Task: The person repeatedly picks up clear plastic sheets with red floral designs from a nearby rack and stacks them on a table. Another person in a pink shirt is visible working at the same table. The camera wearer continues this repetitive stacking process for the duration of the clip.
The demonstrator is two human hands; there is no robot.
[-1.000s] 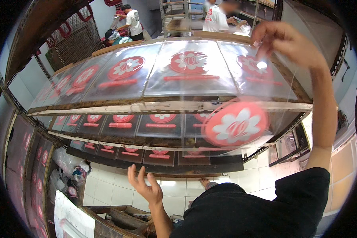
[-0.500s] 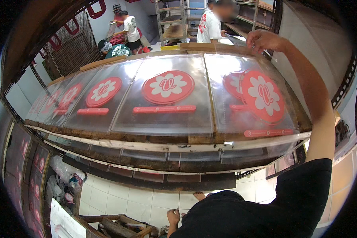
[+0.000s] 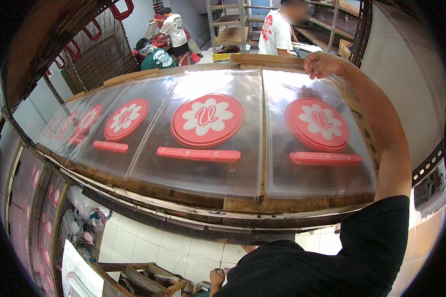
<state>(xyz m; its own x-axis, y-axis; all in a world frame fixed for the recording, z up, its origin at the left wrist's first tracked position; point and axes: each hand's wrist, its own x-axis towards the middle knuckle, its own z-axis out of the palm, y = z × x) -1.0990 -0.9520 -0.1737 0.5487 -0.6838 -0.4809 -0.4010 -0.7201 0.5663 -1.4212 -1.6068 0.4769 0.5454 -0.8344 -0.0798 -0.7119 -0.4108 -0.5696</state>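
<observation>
Clear plastic bags printed with red discs, white flowers and red bars lie in a row of stacks on a brown shelf board [image 3: 243, 204]. The rightmost plastic bag [image 3: 277, 178] lies flat, its print doubled by the layers below. My right hand [image 3: 324, 65] hovers at its far edge, fingers loosely bent and apart, with nothing visible in them. To the left lies another stack of plastic bags [image 3: 248, 168]. Low in the view, my left hand [image 3: 216, 277] is closed beside my body; a thin sliver shows above it, too small to name.
Metal rack posts [image 3: 22, 136] stand at the left. A wooden crate [image 3: 148, 279] and a heap of plastic bags and scraps [image 3: 86, 213] sit below the shelf. Beyond it, one person [image 3: 272, 34] stands, another person [image 3: 173, 29] leans, and a third person [image 3: 158, 57] is lower down.
The rightmost bag, lifted and out of line before, now lies flat on its stack. My right hand has let go of it. My view has shifted closer over the shelf.
</observation>
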